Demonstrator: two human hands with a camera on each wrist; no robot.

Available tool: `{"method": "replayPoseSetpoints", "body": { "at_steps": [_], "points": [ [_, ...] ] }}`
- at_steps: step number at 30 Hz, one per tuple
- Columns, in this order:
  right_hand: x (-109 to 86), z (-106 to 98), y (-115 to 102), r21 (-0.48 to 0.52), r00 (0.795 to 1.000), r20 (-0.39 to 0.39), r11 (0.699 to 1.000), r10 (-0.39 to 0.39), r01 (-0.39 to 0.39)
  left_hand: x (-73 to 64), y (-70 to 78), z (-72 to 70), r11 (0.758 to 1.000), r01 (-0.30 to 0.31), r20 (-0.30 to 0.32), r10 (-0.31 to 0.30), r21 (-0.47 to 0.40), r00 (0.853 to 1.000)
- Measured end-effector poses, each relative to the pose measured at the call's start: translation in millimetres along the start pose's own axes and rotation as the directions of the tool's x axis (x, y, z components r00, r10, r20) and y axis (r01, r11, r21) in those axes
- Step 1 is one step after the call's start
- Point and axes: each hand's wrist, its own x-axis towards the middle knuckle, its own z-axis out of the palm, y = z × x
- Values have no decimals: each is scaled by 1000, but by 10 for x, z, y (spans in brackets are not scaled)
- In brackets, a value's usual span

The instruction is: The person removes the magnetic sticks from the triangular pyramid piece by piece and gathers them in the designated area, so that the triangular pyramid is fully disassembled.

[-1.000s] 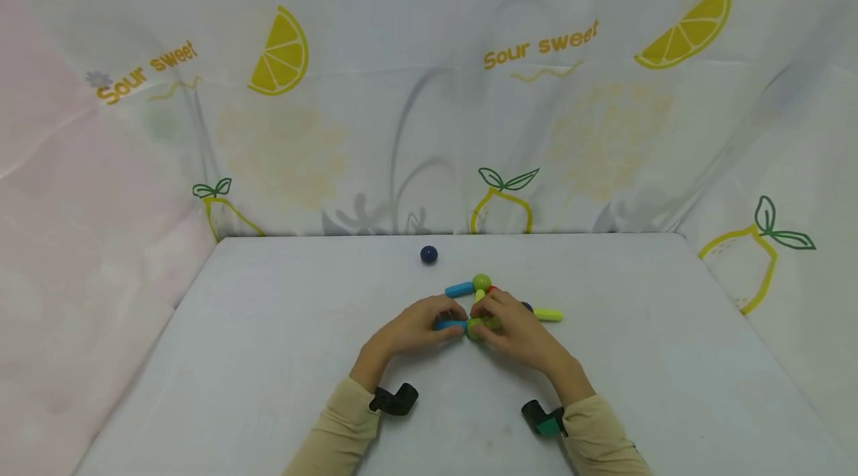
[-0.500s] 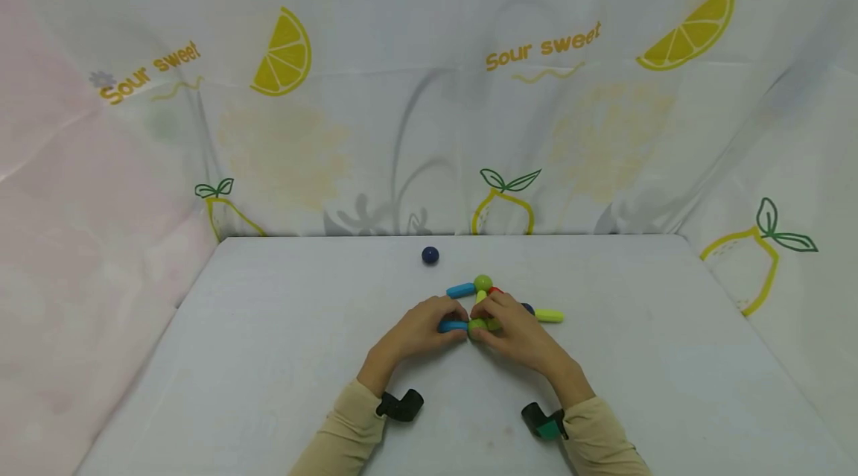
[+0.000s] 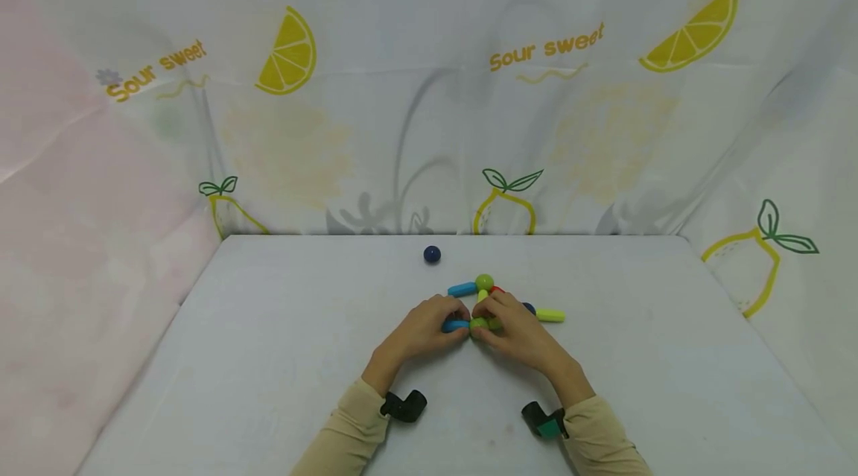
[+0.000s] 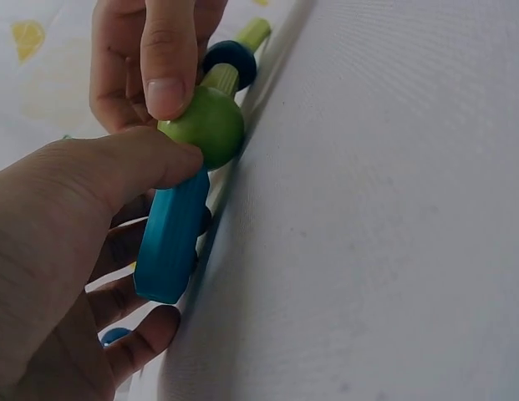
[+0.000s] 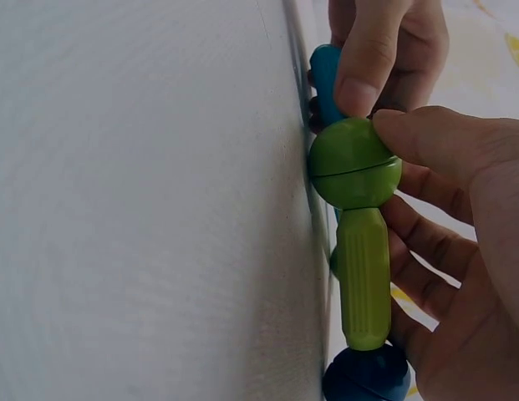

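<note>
My left hand [image 3: 422,328] holds a blue toy rod [image 4: 171,234], the thumb near its upper end. My right hand [image 3: 516,328] pinches a green ball [image 5: 353,163] that meets the end of this rod. A yellow-green rod [image 5: 365,280] runs from the ball to a dark blue ball [image 5: 366,373], beside the right hand's fingers. Beyond that ball another yellow-green rod [image 3: 551,316] sticks out to the right. Behind the hands, a second green ball [image 3: 485,282] joins a second blue rod [image 3: 462,289] and a red piece [image 3: 497,289], partly hidden by the right hand.
A loose dark blue ball [image 3: 432,254] lies near the back edge of the white table [image 3: 268,357]. Behind the table hangs a lemon-print cloth [image 3: 375,126]. Each wrist wears a small black camera.
My left hand has shifted slightly right with the blue rod, towards the green ball. My right hand stays on the ball almost unmoved. The whole head view has drifted a little.
</note>
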Motion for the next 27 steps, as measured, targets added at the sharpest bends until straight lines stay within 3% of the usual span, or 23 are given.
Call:
{"method": "replayPoseSetpoints", "body": {
  "at_steps": [9, 20, 27],
  "points": [
    [-4, -1, 8, 2, 1000, 4, 1000, 4, -4, 12, 1, 7, 1000, 7, 4, -7, -29, 1000],
    [0, 1, 1, 20, 1000, 8, 1000, -2, 2, 15, -23, -21, 998, -31, 11, 31, -51, 999],
    [2, -6, -5, 26, 1000, 15, 1000, 17, -17, -21, -78, -115, 999, -22, 20, 23, -40, 1000]
  ]
}}
